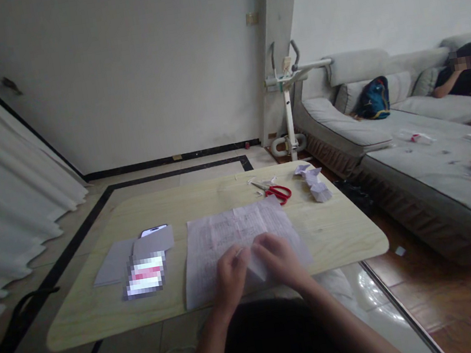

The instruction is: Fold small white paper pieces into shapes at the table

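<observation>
Holding bare forearms over the near edge of a pale, wood-grained table with rounded corners. Pinching a small piece of folded white paper between the fingertips of the left hand and the right hand, with both hands closed on it, just over the near part of a large, thin sheet. Seeing creases and fine grey marks across that sheet. Finding, to the left, a lit, pixelated rectangular screen, a smooth pale slip partly covering a dark-rimmed device, and flat, straight-edged paper. Looking farther across the table to scissors with glossy red loop handles and metal blades, lying among thin white scraps, and to angular folded paper shapes near the right corner. Looking out past the tabletop to a grey, soft-cushioned sofa with a pleated skirt, a blue backpack slumping on it, and a person in dark clothes reclining. Facing, beyond, a white exercise machine with curved grey handles, a softly draping white curtain and a plain, smooth wall.
</observation>
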